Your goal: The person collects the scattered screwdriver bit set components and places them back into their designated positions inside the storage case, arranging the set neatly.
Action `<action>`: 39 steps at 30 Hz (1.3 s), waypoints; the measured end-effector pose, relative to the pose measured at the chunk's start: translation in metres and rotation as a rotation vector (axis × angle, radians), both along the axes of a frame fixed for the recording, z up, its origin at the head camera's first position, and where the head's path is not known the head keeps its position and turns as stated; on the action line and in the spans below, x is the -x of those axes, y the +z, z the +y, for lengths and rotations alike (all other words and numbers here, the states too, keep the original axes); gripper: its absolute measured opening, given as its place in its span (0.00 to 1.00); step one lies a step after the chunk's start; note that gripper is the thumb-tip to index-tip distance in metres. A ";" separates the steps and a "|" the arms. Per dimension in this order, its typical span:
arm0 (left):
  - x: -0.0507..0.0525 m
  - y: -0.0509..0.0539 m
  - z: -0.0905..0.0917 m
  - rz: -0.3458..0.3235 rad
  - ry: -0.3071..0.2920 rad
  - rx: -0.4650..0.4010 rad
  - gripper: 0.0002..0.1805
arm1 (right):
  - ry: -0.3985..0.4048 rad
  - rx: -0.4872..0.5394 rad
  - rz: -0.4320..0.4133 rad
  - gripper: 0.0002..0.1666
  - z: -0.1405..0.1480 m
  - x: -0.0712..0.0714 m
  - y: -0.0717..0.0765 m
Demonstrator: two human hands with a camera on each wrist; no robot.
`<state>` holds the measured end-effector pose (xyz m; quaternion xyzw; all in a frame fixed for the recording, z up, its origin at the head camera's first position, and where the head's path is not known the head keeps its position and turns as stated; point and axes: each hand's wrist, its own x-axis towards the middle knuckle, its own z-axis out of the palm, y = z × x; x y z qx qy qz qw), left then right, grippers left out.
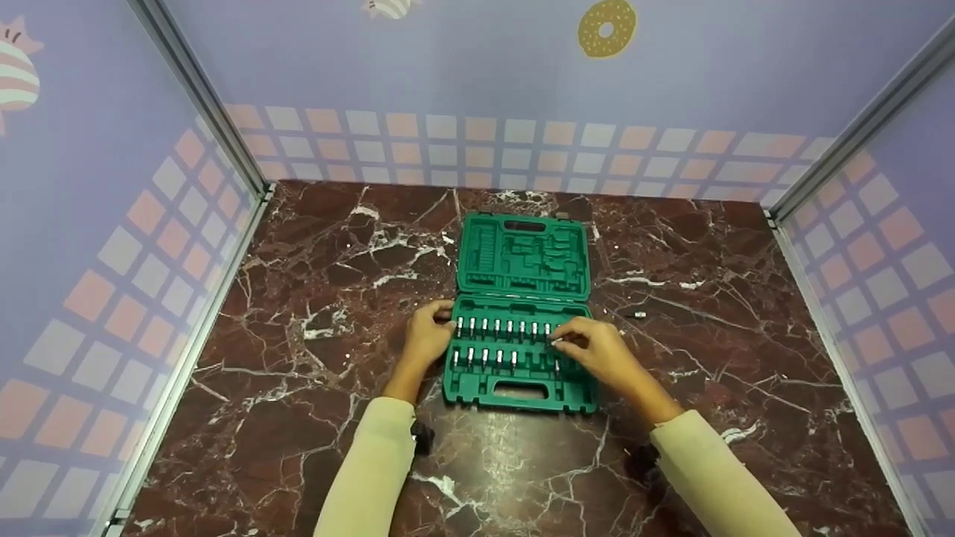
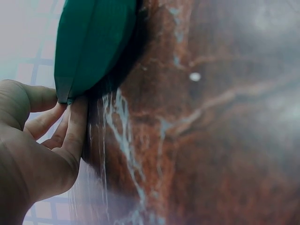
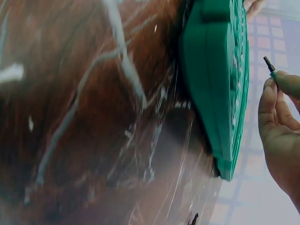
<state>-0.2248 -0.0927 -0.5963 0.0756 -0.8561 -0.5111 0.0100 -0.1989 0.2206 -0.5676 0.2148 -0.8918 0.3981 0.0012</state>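
A green plastic socket case (image 1: 470, 399) lies unfolded on the table, its lid (image 1: 485, 277) away from me. My left hand (image 1: 429, 332) grips the case's left edge, thumb above and fingers beneath in the left wrist view. Between thumb and fingertips, my right hand (image 1: 600, 350) pinches a bit socket (image 3: 269, 64) over the right part of the tray; its dark tip points away from the hand. A row of bit sockets (image 1: 509, 328) fills the upper slots. Several more bit sockets (image 1: 485, 358) stand lower left, and a single one (image 1: 556, 369) sits lower right.
Another bit socket (image 1: 639, 315) lies loose on the marbled tabletop (image 1: 336, 283), right of the case. Patterned panels (image 1: 477, 74) wall the table at the back and both sides. The front of the case has a handle cutout.
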 end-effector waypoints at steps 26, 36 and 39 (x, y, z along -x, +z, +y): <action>-0.001 0.001 0.000 0.029 -0.007 -0.007 0.17 | 0.231 -0.187 0.064 0.05 -0.039 0.000 -0.005; -0.001 0.000 0.000 0.013 -0.010 -0.019 0.18 | 0.208 -0.224 0.080 0.03 -0.043 -0.002 -0.006; -0.001 0.000 0.000 0.009 -0.011 -0.021 0.18 | 0.209 -0.222 0.073 0.05 -0.043 -0.003 -0.007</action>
